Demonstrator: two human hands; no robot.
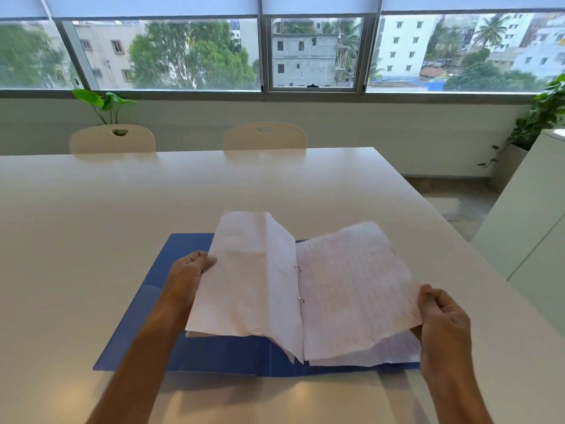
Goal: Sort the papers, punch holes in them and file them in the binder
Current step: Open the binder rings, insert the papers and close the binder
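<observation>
A blue binder (146, 325) lies open on the white table (153, 194) in front of me. Handwritten papers sit on its two metal rings (299, 283). My left hand (186, 276) holds the left edge of the left stack of papers (244, 283), which is lifted and creased. My right hand (443, 322) pinches the right edge of a sheet (354, 289) raised above the right stack. More sheets lie flat beneath it on the binder.
Two cream chairs (112, 139) (264, 136) stand at the table's far side under a wide window. Potted plants (104, 105) (541, 117) stand left and right. A white cabinet (526, 228) is close on the right.
</observation>
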